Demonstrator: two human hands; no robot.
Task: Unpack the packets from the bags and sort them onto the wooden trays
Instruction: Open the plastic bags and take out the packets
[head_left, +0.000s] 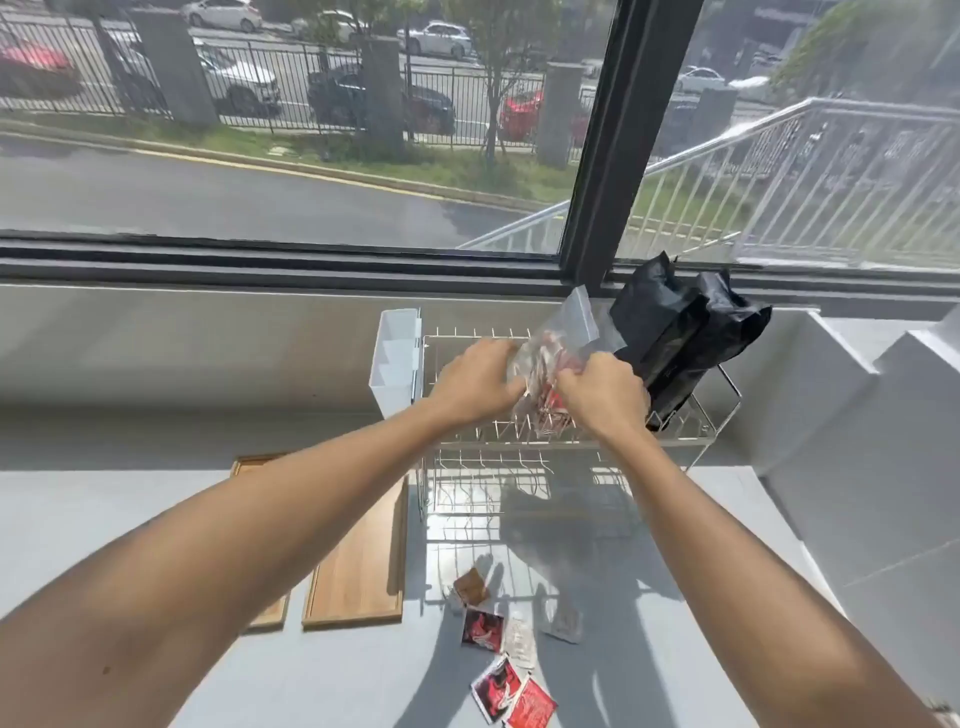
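White wire makes up the two-tier dish rack (566, 441) in front of you, and it serves as your staging shelf: the black bag (680, 338) leans upright on its top tier, while the two wooden trays (363, 566) lie flat on the grey counter to its left, bare and ready for sorting. Your left hand (475, 382) and right hand (605, 395) each pinch a side of the clear bag (558, 358) over the top tier, probably to spread its mouth. Loose packets (511, 691) lie scattered on the counter beside the trays.
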